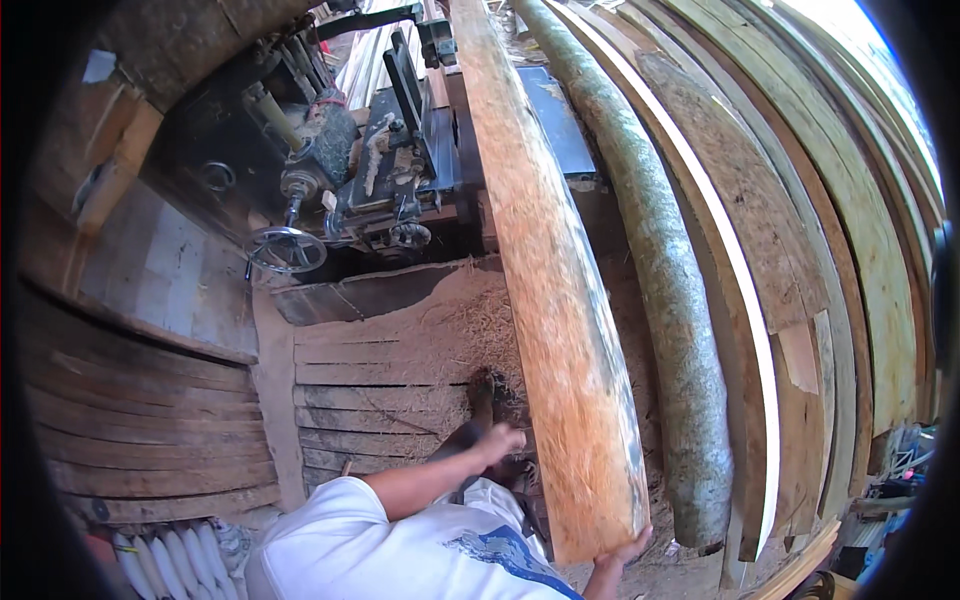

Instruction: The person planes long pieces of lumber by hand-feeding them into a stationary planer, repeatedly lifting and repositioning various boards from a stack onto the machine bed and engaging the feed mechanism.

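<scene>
A long, thick board [550, 330] with a rough pale orange face and greyish edge runs from the machine at the top down to my body. My right hand [623, 547] grips its near end at the lower right corner. My left hand [500, 440] is beside the board's left edge, just short of it, with fingers loosely curled and nothing visible in them. A dark machine [320, 170] with a metal handwheel [285, 248] and fence stands at the upper left, and the board's far part passes over or beside its table [555, 125].
A bark-covered log [675, 320] lies along the board's right, with several leaning or stacked planks [860, 250] beyond it. Sawdust [460, 320] covers the slatted floor [370, 400]. A wooden partition [150, 280] and pale bundled items [170, 560] are at the left.
</scene>
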Motion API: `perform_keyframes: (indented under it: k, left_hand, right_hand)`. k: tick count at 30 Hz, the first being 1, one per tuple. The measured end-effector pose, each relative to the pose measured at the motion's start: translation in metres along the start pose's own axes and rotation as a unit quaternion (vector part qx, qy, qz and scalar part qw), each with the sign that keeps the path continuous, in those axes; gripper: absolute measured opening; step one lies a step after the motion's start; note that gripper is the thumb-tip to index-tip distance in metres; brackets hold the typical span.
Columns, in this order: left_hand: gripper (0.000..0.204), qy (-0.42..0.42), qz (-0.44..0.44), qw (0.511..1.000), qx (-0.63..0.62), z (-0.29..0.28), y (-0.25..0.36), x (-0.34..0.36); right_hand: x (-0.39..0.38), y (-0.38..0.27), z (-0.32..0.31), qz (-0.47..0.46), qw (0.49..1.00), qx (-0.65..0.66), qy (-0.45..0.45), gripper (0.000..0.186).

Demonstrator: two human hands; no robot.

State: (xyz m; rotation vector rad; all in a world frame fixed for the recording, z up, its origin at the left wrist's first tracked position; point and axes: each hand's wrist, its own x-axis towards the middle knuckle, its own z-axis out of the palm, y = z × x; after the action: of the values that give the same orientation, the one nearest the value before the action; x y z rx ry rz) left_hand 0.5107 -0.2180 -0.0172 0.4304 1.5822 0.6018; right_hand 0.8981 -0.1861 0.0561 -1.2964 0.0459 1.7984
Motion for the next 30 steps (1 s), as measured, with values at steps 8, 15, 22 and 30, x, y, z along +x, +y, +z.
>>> perform_keyframes:
  k: [8,15,22,30]
  left_hand:
    - [0.09,0.2,0.105,0.963,-0.149,0.032,0.146,0.015]
    - [0.058,0.149,0.186,0.967,-0.094,-0.061,0.125,0.011]
    - [0.04,0.395,0.279,0.874,0.046,-0.226,0.16,0.042]
    - [0.041,0.396,0.474,0.652,0.439,-0.452,0.207,0.097]
  right_hand:
    - [-0.068,-0.036,-0.126,-0.021,0.979,-0.098,0.178,0.064]
    - [-0.02,-0.084,-0.118,-0.191,0.62,-0.678,0.346,0.057]
    - [0.105,-0.022,0.274,-0.466,0.631,-0.617,-0.062,0.04]
    - [0.154,0.236,0.566,-0.296,0.61,-0.612,-0.408,0.02]
